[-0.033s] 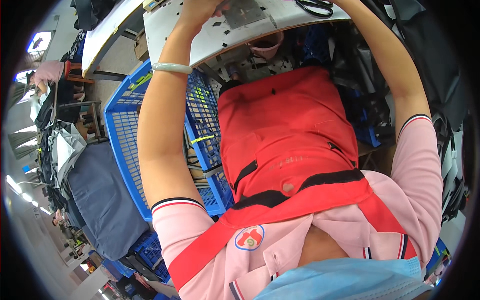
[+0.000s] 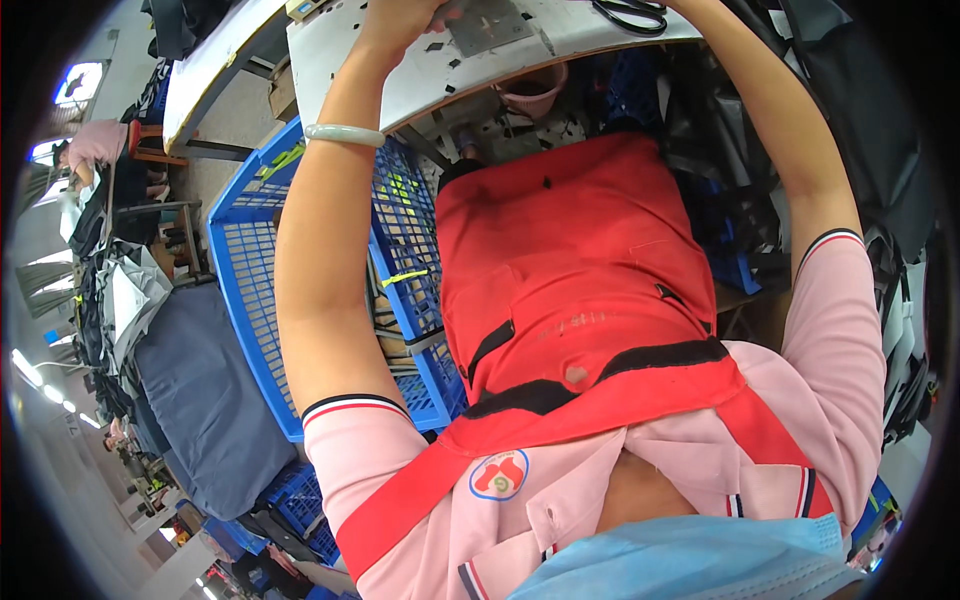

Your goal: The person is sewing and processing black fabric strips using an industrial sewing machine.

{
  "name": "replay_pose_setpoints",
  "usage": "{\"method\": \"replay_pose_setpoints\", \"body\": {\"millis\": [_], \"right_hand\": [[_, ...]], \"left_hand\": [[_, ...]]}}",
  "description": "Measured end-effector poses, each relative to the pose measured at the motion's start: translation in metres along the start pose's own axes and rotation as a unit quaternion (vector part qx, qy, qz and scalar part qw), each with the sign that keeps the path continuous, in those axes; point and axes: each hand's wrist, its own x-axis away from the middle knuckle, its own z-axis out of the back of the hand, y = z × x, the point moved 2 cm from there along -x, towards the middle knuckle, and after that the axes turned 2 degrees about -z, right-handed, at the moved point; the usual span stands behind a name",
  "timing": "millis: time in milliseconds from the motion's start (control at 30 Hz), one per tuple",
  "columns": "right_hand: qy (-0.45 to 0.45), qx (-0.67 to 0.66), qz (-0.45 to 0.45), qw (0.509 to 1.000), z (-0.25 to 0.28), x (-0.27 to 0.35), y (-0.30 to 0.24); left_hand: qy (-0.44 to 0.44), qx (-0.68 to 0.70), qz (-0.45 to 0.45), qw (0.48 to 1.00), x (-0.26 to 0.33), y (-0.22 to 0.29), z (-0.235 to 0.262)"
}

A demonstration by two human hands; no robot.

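A person in a red apron [image 2: 580, 240] reaches both arms to a white worktop [image 2: 420, 80] along the top of the frame. The left hand [image 2: 405, 18], cut by the upper edge, is at the left side of a flat grey plate [image 2: 490, 28], top centre; its fingers look curled, but what they grip, if anything, cannot be told. The right hand is out of view, above black looped handles [image 2: 630, 10]. Steady work probably means keeping black scraps [image 2: 455, 63] off the plate.
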Motion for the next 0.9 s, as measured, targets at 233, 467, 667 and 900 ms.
{"method": "replay_pose_setpoints", "body": {"millis": [233, 467, 667, 900], "right_hand": [[-0.025, 0.038, -0.012, 0.999, 0.000, -0.012, 0.002], [0.059, -0.075, -0.052, 0.994, 0.017, -0.008, 0.017], [-0.044, 0.009, 0.189, 0.981, -0.044, 0.043, -0.045], [-0.013, 0.151, 0.338, 0.929, -0.124, 0.078, -0.140]], "left_hand": [[0.024, 0.002, -0.012, 1.000, 0.000, 0.000, 0.005], [0.073, 0.079, -0.042, 0.993, 0.002, -0.021, 0.054], [-0.029, -0.145, -0.044, 0.988, 0.035, -0.017, 0.013], [-0.094, -0.011, 0.030, 0.995, 0.058, 0.017, -0.041]]}}
